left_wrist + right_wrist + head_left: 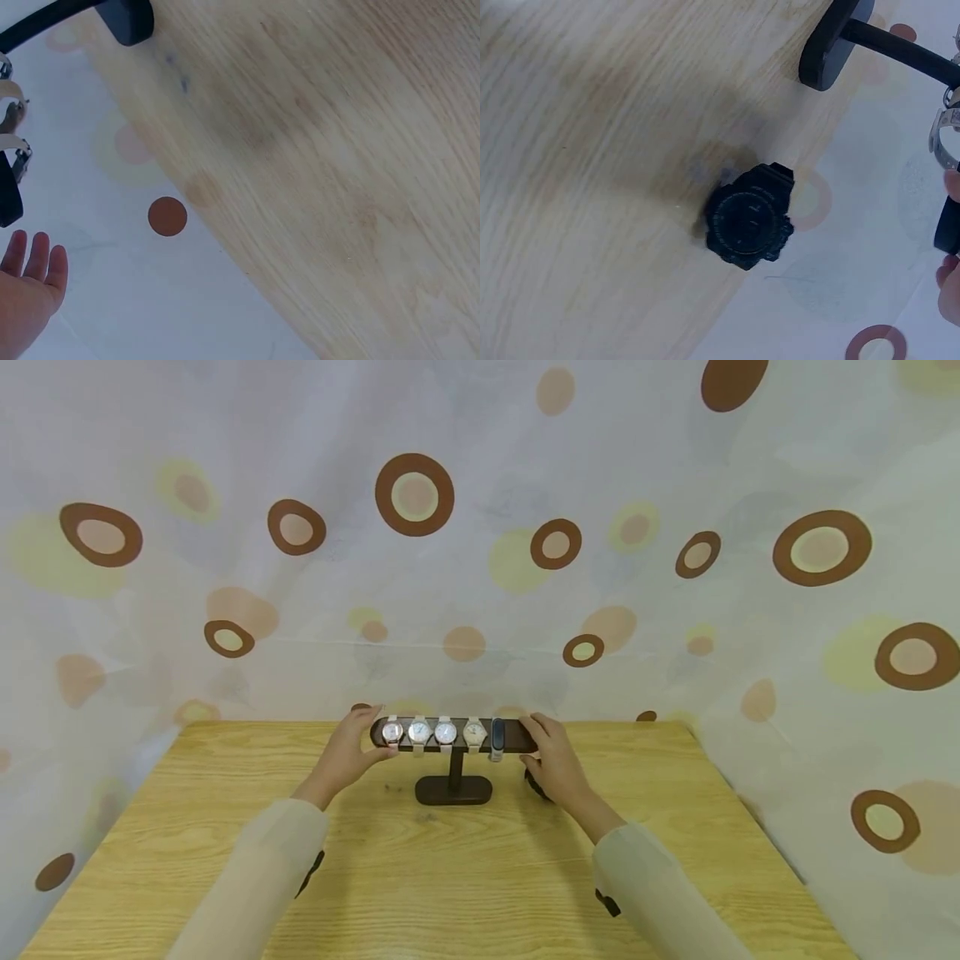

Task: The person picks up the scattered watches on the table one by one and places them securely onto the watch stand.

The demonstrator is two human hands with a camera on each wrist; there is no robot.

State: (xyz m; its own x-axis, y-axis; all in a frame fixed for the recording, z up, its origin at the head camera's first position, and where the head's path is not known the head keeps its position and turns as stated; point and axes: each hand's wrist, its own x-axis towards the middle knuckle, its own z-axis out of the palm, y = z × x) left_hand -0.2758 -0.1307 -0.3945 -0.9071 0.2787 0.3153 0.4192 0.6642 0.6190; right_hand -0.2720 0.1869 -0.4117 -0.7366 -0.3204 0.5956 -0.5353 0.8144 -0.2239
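Observation:
A dark watch stand (453, 789) has a crossbar on a single post above an oval base. Along the bar sit several round-faced watches (446, 732) with pale straps and, to their right, a slim smart band (497, 735) with a dark screen. My left hand (349, 748) holds the bar's left end, thumb low by the leftmost watch. Three of its fingers stretch past the bar end in the left wrist view. Gripping the bar's bare right end is my right hand (557, 760). A chunky black watch (746, 221) lies on the table below that hand.
The wooden table (450, 877) meets a pale, spotted sheet (465, 593) right behind the stand. The same sheet runs up on the left and right sides.

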